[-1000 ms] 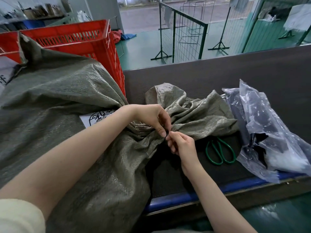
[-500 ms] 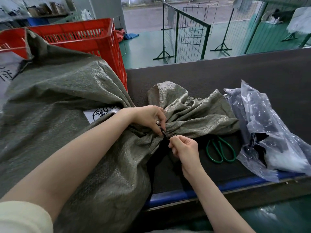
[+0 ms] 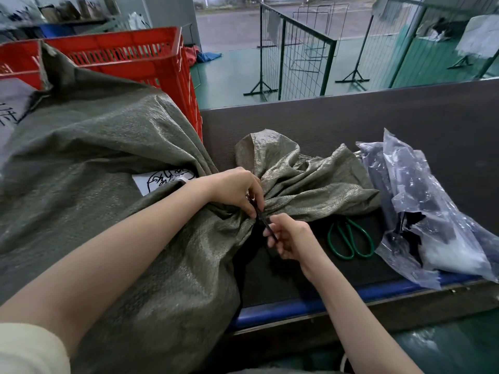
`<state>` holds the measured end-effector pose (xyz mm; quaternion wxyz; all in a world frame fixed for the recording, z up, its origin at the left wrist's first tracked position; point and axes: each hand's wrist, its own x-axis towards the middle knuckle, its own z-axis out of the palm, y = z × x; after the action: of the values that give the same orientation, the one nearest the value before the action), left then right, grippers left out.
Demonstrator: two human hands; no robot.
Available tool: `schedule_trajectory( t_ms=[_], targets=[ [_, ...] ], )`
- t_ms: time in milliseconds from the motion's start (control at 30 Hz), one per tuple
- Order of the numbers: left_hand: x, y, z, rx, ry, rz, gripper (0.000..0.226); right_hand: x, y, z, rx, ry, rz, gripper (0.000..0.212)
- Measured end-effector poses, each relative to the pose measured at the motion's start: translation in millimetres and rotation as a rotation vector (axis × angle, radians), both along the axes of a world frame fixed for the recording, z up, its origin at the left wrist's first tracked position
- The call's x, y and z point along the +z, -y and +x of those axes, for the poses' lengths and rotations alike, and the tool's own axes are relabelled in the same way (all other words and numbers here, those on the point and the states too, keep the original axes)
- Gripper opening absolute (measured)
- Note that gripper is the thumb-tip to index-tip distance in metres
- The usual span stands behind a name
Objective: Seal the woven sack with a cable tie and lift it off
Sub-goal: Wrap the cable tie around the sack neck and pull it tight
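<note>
We see left hand (image 3: 237, 188) pinch grey-green woven sack (image 3: 108, 163) at its gathered neck, contents hidden; right hand (image 3: 291, 238) grips black cable tie (image 3: 264, 221).

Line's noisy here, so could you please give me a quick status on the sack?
Left hand pinches cable tie at the sack neck. Right hand grips its tail. Sack not yet lifted. Scissors beside, apart.

Count: woven sack (image 3: 108, 157), 1; cable tie (image 3: 266, 224), 1, black; hands, 2: left hand (image 3: 235, 188), right hand (image 3: 293, 238); scissors (image 3: 351, 238), 1 pair, green handles; red crate (image 3: 135, 55), 1; white label (image 3: 162, 179) on sack, 1; table (image 3: 378, 117), 1; clear plastic bags (image 3: 432, 211): one heap, number not resolvable.
</note>
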<state>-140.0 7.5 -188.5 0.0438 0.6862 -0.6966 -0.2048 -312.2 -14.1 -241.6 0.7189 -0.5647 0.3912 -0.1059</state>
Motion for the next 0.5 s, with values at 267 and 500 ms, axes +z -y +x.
schedule_trajectory(
  t_ms=[267, 500],
  targets=[
    [-4.0, 2.7, -0.3, -0.017, 0.072, -0.059, 0.025, 8.6, 0.4, 10.9, -0.034, -0.011, -0.116, 0.034],
    [-10.7, 6.4, 10.9, -0.018, 0.181, -0.040, 0.029, 15.6, -9.9, -16.0, -0.006, 0.035, -0.105, 0.036]
  ],
)
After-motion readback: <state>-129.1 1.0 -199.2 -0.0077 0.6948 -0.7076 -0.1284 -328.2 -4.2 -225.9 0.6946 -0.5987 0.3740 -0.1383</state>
